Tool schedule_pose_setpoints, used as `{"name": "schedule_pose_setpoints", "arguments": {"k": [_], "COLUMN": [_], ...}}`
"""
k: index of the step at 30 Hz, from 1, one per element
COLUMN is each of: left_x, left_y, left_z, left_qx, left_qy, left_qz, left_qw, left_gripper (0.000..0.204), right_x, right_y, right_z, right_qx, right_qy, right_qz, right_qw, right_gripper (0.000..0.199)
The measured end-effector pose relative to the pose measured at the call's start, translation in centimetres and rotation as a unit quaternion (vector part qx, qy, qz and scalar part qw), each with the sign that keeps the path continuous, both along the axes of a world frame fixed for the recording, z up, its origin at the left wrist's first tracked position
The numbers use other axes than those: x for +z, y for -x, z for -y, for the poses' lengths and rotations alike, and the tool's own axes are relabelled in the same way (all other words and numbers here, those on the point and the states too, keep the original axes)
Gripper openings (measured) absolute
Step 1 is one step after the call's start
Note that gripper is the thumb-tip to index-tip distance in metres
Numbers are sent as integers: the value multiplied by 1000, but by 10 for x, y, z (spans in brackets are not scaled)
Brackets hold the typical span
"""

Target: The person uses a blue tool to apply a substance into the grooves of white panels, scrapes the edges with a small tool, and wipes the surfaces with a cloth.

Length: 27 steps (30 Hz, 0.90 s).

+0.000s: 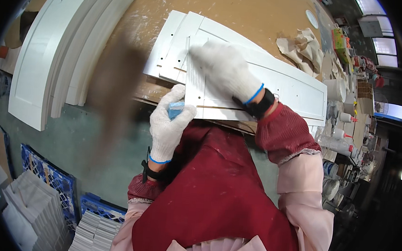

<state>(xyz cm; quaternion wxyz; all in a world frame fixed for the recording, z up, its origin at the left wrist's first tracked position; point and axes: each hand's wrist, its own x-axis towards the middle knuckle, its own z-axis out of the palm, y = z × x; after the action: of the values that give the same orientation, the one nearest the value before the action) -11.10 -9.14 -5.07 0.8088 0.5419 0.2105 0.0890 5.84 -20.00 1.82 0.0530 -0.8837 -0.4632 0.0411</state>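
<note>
A white panelled door front [286, 82] lies flat on the brown workbench [245, 8], its near edge over the bench's front. My left hand [169, 123], in a white knit glove, is closed around a small blue block [175, 109] just at the panel's near-left edge. My right hand [225, 69], also gloved, rests flat with fingers spread on the panel's left part, blurred by motion. A red apron covers my front below the hands.
Large curved white mouldings [52, 66] lean at the left. Crumpled brown paper [304, 46] lies at the bench's far right, with white tubs and squeeze bottles [344, 118] along the right edge. Blue crates [46, 176] and stacked white pieces [25, 207] stand on the floor at lower left.
</note>
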Motion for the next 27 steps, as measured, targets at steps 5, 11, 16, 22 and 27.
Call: {"name": "schedule_pose_setpoints", "arguments": {"k": [5,11,16,22,27], "left_x": [6,4,-2,-10,-12], "left_y": [1,-1,4,8,22], "left_z": [1,3,4,-5,-5], "left_qx": [-6,28,70,94,117], "left_qy": [34,30,48,35,23], "left_qz": [-16,-30,1,26,56], "left_qw": [999,999,996,995,991], "left_gripper": [44,36,35,38,39], "right_x": [11,6,15,2,-6], "right_y": [-2,-2,30,-36,-32], "right_z": [4,4,28,-7,-18], "right_qx": [-7,60,213,14,142], "right_qy": [-111,-6,-84,-148,-89], "right_qz": [-49,29,-106,-33,50], "right_qw": [993,998,968,988,985], "right_gripper": [23,20,19,21,17]}}
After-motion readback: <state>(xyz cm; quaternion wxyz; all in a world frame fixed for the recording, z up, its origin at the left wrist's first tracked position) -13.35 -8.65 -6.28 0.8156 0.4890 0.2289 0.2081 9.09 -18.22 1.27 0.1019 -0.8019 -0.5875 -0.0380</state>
